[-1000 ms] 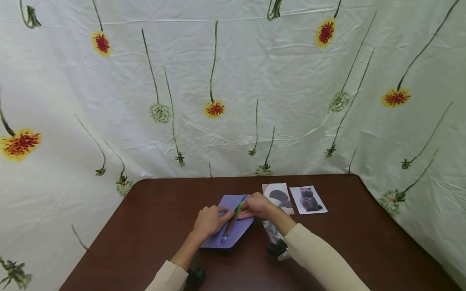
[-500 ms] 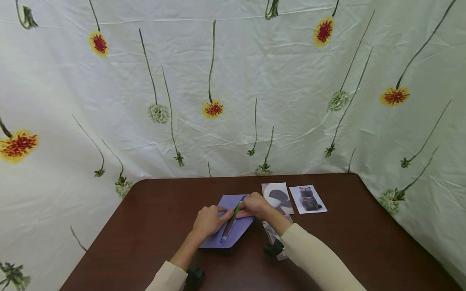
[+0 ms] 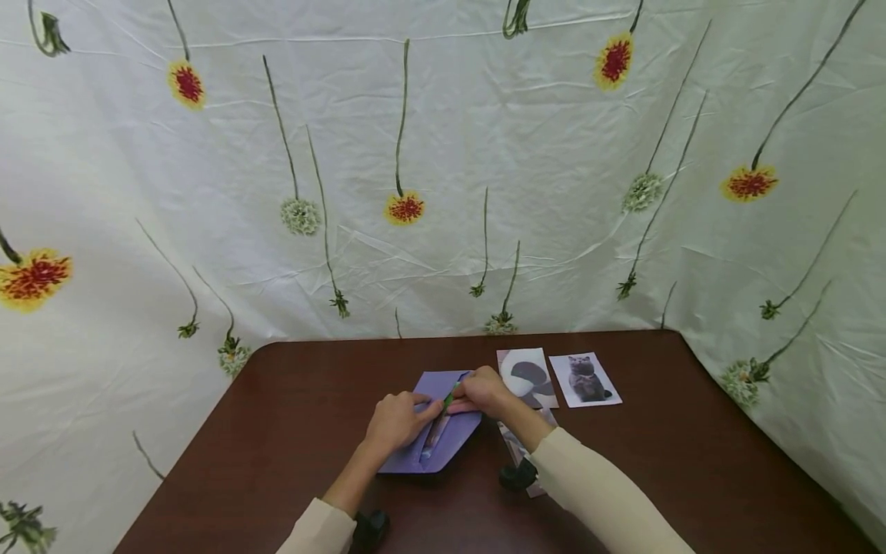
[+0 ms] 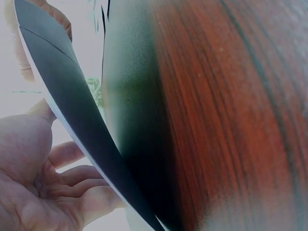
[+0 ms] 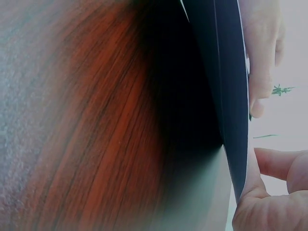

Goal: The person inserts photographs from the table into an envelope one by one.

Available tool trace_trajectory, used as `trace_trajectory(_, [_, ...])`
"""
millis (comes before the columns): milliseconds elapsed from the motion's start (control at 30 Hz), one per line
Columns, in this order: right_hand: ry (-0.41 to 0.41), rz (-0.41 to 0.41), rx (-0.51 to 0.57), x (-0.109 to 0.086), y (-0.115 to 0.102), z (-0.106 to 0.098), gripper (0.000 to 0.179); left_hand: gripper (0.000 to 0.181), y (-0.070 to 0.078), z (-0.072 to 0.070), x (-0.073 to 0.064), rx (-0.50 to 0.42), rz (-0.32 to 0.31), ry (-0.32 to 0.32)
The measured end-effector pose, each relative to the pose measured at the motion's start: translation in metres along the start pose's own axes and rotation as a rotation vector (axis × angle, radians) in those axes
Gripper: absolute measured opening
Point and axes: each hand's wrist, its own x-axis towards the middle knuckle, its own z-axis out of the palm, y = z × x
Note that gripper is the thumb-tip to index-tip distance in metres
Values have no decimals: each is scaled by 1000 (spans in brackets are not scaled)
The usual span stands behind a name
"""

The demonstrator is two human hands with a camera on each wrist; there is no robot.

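A purple envelope point(image 3: 453, 442) lies with its flap spread toward the near right. In its mouth sits a picture card point(image 3: 432, 440), brown below and green at its upper end, with most of it hidden inside. My left hand point(image 3: 397, 422) rests on the envelope's left part, its thumb at the card's edge. From the right, my right hand point(image 3: 490, 391) pinches the green end of the card. Both wrist views catch the envelope point(image 4: 67, 91) edge-on, slightly lifted from the table at its near side. There, the left hand point(image 4: 29, 178) has loosely bent fingers, and the right hand point(image 5: 274, 207) touches the envelope's edge.
A cat picture point(image 3: 587, 381) lies at the back right of the brown table point(image 3: 304, 423). Beside it is a grey-and-white picture point(image 3: 527, 377). Another picture point(image 3: 512, 440) lies partly under my right forearm. A flowered white cloth point(image 3: 443, 269) hangs behind the table.
The card has gone a little deeper into the envelope, with less green showing. My right hand has shifted slightly left; the left hand stays almost in place.
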Motion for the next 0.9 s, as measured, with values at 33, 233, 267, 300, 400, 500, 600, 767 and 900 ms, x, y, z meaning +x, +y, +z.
trace_trajectory(33, [-1, -2, 1, 0, 0, 0, 24, 47, 0, 0, 0, -2, -6, 0])
trace_trajectory(233, [-22, -13, -4, -3, -2, -3, 23, 48, 2, -1, 0, 6, -10, -1])
trace_trajectory(267, [-30, -14, -14, -4, -2, -4, 22, 48, 2, 0, 0, 10, -8, -1])
trace_trajectory(300, [-41, -14, -21, -4, -3, -5, 21, 48, 2, -1, 0, 14, -9, -2])
trace_trajectory(400, [-68, -18, -49, -7, -5, -9, 21, 47, 3, 0, -1, 16, -13, -3])
trace_trajectory(500, [-73, -17, -83, -11, -9, -15, 23, 46, 3, 1, -1, 18, -14, 1])
trace_trajectory(600, [-72, -17, -126, -17, -14, -22, 26, 46, 2, 2, -1, 22, -11, 13])
trace_trajectory(767, [-75, -21, -152, -25, -23, -36, 32, 47, 1, 3, -1, 23, -25, 18])
trace_trajectory(900, [-53, -11, -160, -29, -28, -47, 35, 47, 1, 3, -1, 17, -28, 13])
